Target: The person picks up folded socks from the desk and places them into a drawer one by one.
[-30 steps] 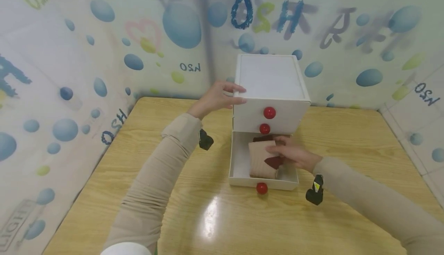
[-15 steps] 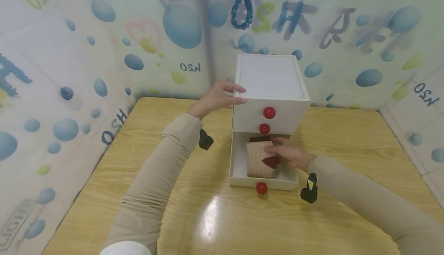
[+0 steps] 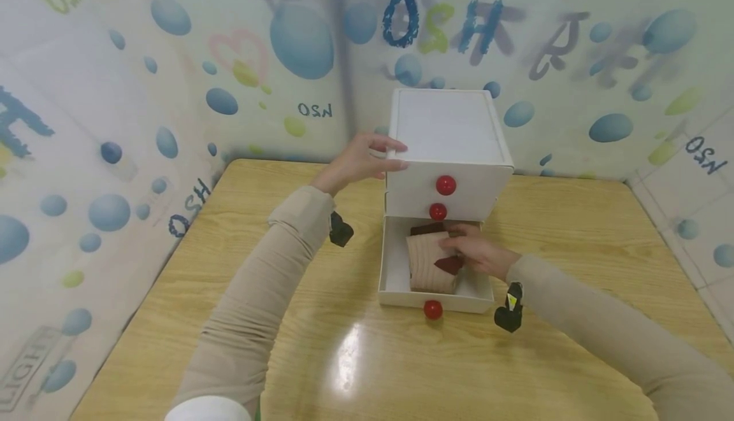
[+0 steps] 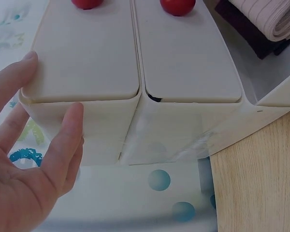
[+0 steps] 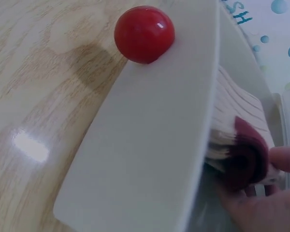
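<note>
Folded beige ribbed socks (image 3: 427, 262) with maroon parts lie in the pulled-out bottom drawer (image 3: 394, 274) of a white drawer cabinet (image 3: 447, 125). My right hand (image 3: 482, 252) reaches in from the right and grips the socks at their right edge. In the right wrist view the socks' maroon roll (image 5: 249, 150) sits between the thumb and fingers, partly blurred. My left hand (image 3: 358, 161) rests its fingertips on the cabinet's upper left front corner. In the left wrist view the left hand (image 4: 34, 164) has its fingers spread around that corner, only lightly bent.
The two upper drawers are closed, with red knobs (image 3: 445, 185) on their fronts. Another red knob (image 3: 432, 310) is on the bottom drawer. The cabinet stands on a wooden table (image 3: 321, 344), close to a patterned wall (image 3: 367, 77) at the back.
The socks have shifted slightly left in the drawer, and my right hand has moved a little left with them. My left hand stays at the cabinet's corner.
</note>
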